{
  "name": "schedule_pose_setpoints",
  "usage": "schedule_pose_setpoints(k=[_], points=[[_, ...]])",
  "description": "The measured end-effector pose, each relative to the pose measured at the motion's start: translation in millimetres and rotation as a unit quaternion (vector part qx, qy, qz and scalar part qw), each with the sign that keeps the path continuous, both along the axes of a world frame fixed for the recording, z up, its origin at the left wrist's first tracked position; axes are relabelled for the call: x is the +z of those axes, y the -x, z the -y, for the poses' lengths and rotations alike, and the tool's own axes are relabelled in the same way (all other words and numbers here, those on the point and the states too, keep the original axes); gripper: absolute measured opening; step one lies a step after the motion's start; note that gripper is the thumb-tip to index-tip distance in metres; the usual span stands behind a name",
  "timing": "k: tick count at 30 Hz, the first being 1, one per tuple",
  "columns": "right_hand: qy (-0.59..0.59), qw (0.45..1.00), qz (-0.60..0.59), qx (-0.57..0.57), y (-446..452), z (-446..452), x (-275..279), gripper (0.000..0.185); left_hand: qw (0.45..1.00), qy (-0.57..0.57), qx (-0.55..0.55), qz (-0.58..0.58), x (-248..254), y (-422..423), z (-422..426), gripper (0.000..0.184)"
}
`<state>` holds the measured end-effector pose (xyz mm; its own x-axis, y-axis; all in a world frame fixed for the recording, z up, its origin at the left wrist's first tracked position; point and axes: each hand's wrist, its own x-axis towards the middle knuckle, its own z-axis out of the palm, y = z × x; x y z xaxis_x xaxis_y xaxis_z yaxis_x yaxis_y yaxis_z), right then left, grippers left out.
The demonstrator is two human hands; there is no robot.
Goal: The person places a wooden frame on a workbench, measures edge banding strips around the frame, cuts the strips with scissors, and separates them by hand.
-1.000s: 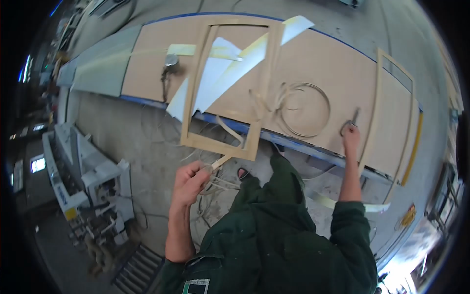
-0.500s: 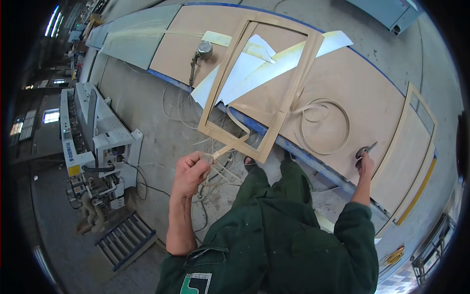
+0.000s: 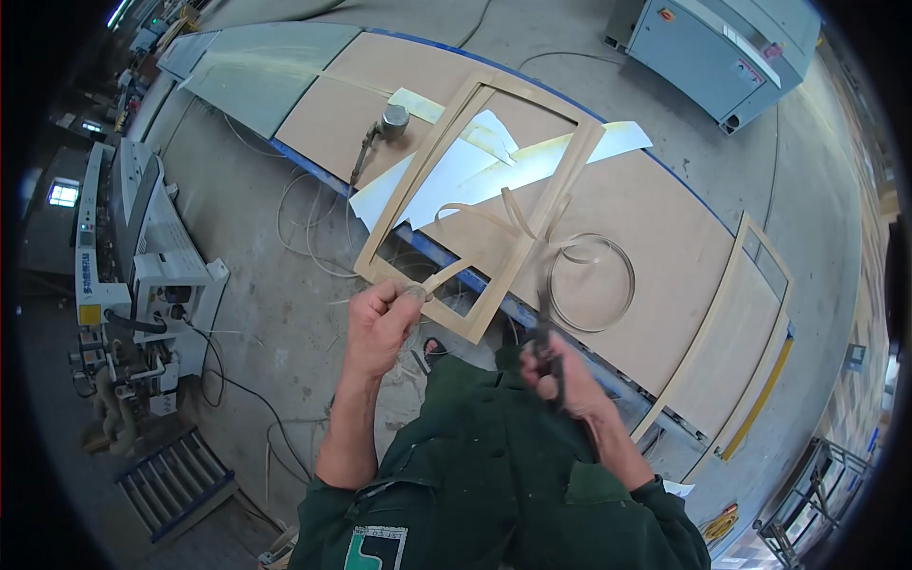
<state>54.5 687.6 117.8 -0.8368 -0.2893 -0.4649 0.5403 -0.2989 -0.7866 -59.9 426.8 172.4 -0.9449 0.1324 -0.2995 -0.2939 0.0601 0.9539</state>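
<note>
My left hand point(image 3: 380, 328) is closed in a pinch on the end of a thin tan edge-banding strip point(image 3: 445, 275), beside the near corner of a rectangular wooden frame point(image 3: 499, 290). The strip runs across the frame's opening and loops up near its right side. My right hand point(image 3: 578, 382) is wrapped round the dark handles of scissors point(image 3: 544, 332), blurred by motion, in front of the table edge with the blades pointing away from me. A coil of edge banding point(image 3: 631, 290) lies on the table, right of the frame.
The long board-topped table point(image 3: 665, 228) has a blue edge. A spray gun with a metal cup point(image 3: 394, 120) and white sheets point(image 3: 465, 166) lie on it. Another framed panel point(image 3: 736, 332) rests at the right end. Machines stand left point(image 3: 157, 275) and back right point(image 3: 703, 62). Cords trail over the floor.
My right hand has brought the scissors from the table's right side to the left, close in front of my body. My left hand still pinches the strip, now nearer the frame's corner.
</note>
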Motion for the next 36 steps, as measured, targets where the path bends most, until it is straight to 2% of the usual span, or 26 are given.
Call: schedule_pose_setpoints(k=[1,2,3,6,8,11,18,24,26,33,35,36], points=[[0.020,0.998,-0.044,0.037,0.0,12.9,-6.3,0.038,1.000,-0.003,0.004,-0.002,1.7,-1.7,0.8,0.017],[0.017,0.998,-0.044,0.042,-0.1,21.1,-7.9,0.038,1.000,0.017,0.001,-0.016,4.3,-4.0,1.3,0.016],[0.095,0.995,-0.009,0.038,-0.3,30.7,-7.4,0.038,0.999,0.038,0.000,-0.028,5.7,-7.7,2.4,0.015],[0.106,0.991,-0.023,0.077,4.9,49.4,-8.3,0.075,0.998,0.055,-0.015,-0.029,4.6,-20.7,6.4,0.015],[0.082,0.988,-0.068,0.108,17.5,52.2,15.1,0.096,0.997,0.065,-0.033,-0.041,-0.6,-28.0,11.9,0.013],[0.017,0.987,-0.095,0.131,29.3,59.0,26.4,0.106,0.994,0.083,-0.059,-0.051,3.5,-36.2,13.7,0.013],[0.003,0.991,-0.083,0.107,23.9,67.2,17.5,0.105,0.988,0.112,-0.092,-0.055,11.2,-40.2,15.7,0.012],[0.017,0.997,-0.050,0.047,13.8,66.8,14.0,0.087,0.988,0.101,-0.099,-0.058,7.9,-36.5,12.7,0.012],[-0.016,0.998,-0.054,0.029,12.4,63.9,14.4,0.079,0.988,0.098,-0.101,-0.059,5.5,-34.8,11.0,0.012],[-0.016,1.000,-0.014,0.012,10.9,56.6,15.3,0.062,0.986,0.108,-0.109,-0.061,5.1,-27.1,4.5,0.012],[-0.009,1.000,-0.016,0.003,10.5,55.8,17.1,0.048,0.990,0.096,-0.097,-0.046,10.9,-27.0,-2.7,0.010],[-0.010,1.000,-0.015,-0.001,10.2,55.4,16.8,0.048,0.992,0.083,-0.084,-0.031,12.5,-27.2,-6.6,0.012]])
